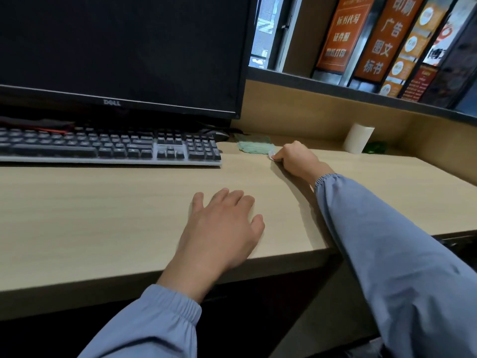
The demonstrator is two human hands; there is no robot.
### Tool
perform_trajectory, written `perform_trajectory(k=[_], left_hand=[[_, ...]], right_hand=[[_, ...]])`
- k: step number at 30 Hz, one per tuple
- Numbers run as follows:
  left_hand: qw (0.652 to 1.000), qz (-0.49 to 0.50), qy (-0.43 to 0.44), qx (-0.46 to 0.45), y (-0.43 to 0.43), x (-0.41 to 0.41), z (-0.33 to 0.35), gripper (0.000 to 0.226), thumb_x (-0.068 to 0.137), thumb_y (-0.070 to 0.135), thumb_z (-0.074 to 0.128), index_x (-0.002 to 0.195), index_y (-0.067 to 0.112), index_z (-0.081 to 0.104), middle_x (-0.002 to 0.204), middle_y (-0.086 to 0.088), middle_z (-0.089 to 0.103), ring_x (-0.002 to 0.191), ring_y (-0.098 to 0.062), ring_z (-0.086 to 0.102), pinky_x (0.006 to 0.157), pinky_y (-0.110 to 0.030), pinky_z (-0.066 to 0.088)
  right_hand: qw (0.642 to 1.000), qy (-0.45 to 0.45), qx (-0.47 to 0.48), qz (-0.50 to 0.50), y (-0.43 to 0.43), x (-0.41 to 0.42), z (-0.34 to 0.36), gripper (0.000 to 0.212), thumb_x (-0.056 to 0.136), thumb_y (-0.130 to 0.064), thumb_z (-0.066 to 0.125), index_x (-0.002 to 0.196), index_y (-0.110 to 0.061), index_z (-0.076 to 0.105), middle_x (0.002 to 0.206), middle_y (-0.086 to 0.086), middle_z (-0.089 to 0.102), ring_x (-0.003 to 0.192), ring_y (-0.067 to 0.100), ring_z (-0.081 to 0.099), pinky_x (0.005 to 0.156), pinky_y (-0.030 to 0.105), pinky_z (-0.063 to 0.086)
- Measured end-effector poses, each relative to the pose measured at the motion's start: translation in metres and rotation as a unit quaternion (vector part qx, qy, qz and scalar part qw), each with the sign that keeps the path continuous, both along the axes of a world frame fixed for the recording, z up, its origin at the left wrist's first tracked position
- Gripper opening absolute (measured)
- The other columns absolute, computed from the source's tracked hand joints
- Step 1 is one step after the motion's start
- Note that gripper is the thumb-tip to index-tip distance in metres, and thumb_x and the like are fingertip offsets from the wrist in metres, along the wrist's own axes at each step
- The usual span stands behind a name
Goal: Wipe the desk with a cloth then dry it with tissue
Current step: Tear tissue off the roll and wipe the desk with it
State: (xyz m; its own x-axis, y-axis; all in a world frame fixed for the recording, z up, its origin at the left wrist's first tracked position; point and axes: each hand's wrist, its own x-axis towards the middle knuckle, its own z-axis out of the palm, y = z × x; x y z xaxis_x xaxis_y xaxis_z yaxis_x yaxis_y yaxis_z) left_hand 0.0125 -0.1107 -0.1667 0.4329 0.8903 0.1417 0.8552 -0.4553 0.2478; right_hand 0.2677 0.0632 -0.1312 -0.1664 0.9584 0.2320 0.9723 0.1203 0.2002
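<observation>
head view: pale wood desk (103, 215), left hand (224, 228) flat on it, right hand (296, 161) curled beside the green cloth (254, 147).
desk top is light woodgrain, matte. cloth is small, pale green, ribbed, lying flat at the back of the desk. dark monitor (116, 47) and black keyboard (103, 147) occupy the left rear; the keyboard's right end sits near the cloth. white paper roll (358, 138) stands upright at back right, well apart from the cloth. right fingertips pinch a small pale scrap (271, 155) just beside the cloth's right edge; contact with the cloth cannot be told. left fingers lie straight, holding nothing.
</observation>
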Motion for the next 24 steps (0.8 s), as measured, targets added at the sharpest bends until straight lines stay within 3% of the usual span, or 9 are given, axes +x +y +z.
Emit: perform_trajectory(k=[9, 16, 20, 24], left_hand=[[1.000, 0.001, -0.002, -0.002, 0.002, -0.001, -0.001, 0.056, 0.108, 0.053, 0.023, 0.159, 0.033, 0.034, 0.169, 0.010, 0.029, 0.159, -0.015, 0.018, 0.127, -0.057, 0.010], [1.000, 0.000, -0.009, -0.006, 0.003, -0.002, -0.002, 0.055, 0.108, 0.054, 0.023, 0.158, 0.034, 0.035, 0.170, 0.011, 0.029, 0.158, -0.013, 0.018, 0.127, -0.056, 0.010], [1.000, 0.000, -0.007, -0.005, 0.002, -0.002, -0.003, 0.055, 0.108, 0.053, 0.022, 0.159, 0.034, 0.034, 0.171, 0.010, 0.028, 0.159, -0.014, 0.017, 0.127, -0.057, 0.010], [1.000, 0.001, -0.005, -0.007, 0.001, -0.001, -0.003, 0.056, 0.109, 0.052, 0.021, 0.160, 0.033, 0.034, 0.172, 0.009, 0.026, 0.160, -0.015, 0.016, 0.127, -0.056, 0.010]], right_hand=[[1.000, 0.010, -0.001, -0.023, 0.001, 0.002, -0.002, 0.041, 0.089, 0.003, 0.048, 0.110, -0.013, 0.079, 0.102, 0.023, 0.073, 0.097, 0.045, 0.062, 0.079, 0.040, 0.053], [1.000, -0.015, -0.005, -0.006, -0.039, 0.004, 0.001, 0.031, 0.079, 0.008, 0.049, 0.092, -0.003, 0.075, 0.082, 0.026, 0.065, 0.081, 0.045, 0.058, 0.065, 0.045, 0.046], [1.000, 0.002, -0.007, 0.005, -0.086, 0.005, 0.002, 0.035, 0.093, 0.001, 0.050, 0.105, -0.014, 0.079, 0.086, 0.022, 0.071, 0.080, 0.042, 0.061, 0.067, 0.044, 0.045], [0.999, 0.018, -0.008, 0.030, -0.148, 0.005, 0.005, 0.031, 0.106, -0.015, 0.049, 0.115, -0.020, 0.079, 0.084, 0.010, 0.074, 0.069, 0.026, 0.063, 0.064, 0.037, 0.048]])
